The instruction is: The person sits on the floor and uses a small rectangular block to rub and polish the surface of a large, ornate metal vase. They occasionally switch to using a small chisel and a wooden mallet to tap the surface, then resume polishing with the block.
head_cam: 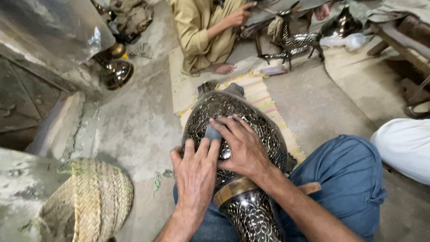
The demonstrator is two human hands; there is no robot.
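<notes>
A large dark metal vase [251, 116] with fine silvery engraved patterns lies across my lap, its neck with a brass band [233, 187] toward me. My left hand [195, 172] lies flat on the vase's side, fingers pressing a small dark grey pad [214, 133]. My right hand [244, 148] rests spread over the vase's belly just beside it, fingertips on the same pad. My blue trouser leg [345, 175] lies to the right.
A woven straw basket [94, 201] sits at lower left. A striped mat [268, 101] lies under the vase. Another person in olive clothes [201, 31] sits at the top beside a metal deer figure [293, 42]. A shiny vase [116, 71] stands upper left; white cloth [405, 143] at right.
</notes>
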